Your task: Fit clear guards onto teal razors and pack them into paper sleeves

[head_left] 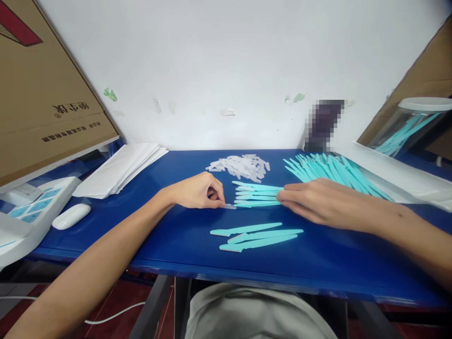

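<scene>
Between our left hand (200, 190), pinching a translucent cap (230, 206), and right hand (314, 200), gripping their ends, lie slim teal plastic razors (257, 204).

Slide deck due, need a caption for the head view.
Left hand pinches a pale cap at the tip of one turquoise razor; right hand touches the other end of its row.

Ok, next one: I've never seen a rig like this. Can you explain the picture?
There's no machine, just a person's bare hands; the single picture comes from a camera on their head, looking forward and down. The left hand pinches a small translucent piece at the tip of a turquoise stick; the right hand holds a row of turquoise sticks by their other ends. On the blue table lie a pile of whitish pieces, three loose sticks nearer the person, and a larger turquoise heap at right.
</scene>
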Available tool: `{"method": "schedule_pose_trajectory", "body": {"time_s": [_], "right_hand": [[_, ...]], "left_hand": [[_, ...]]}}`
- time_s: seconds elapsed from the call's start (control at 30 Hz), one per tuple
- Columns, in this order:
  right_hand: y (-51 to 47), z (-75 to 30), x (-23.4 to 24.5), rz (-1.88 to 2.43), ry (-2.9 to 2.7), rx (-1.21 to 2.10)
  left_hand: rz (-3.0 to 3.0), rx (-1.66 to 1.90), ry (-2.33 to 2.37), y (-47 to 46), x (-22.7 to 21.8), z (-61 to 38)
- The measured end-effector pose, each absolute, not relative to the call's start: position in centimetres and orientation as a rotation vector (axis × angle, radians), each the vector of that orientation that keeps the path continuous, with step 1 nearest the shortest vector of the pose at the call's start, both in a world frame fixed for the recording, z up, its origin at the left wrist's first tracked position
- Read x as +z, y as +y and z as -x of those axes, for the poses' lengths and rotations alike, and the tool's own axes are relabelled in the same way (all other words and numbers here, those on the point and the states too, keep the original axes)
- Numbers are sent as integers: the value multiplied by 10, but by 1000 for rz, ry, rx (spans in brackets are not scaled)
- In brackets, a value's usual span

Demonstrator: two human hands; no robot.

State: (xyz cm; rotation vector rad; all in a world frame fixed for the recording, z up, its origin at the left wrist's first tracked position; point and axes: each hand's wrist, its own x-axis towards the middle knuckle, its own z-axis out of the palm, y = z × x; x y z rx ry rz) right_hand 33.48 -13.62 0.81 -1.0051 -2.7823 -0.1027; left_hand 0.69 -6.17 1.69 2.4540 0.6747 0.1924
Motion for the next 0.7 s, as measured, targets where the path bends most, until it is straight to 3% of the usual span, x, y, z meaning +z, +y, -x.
{"method": "schedule_pose_trajectory", "body": {"time_s": [0.4,0.57,0.7], "right_hand": [[-141,-321,9,967,-2784,-78],[-134,-330,6,1050,-2768,-248],[-142,-324,10,997,-2765,-92]], "left_hand": [[-2537,349,620,-73,6,-26],[-2702,627,992,-48,-5,-12],[-2832,490,1197,-27,-9,7]]}}
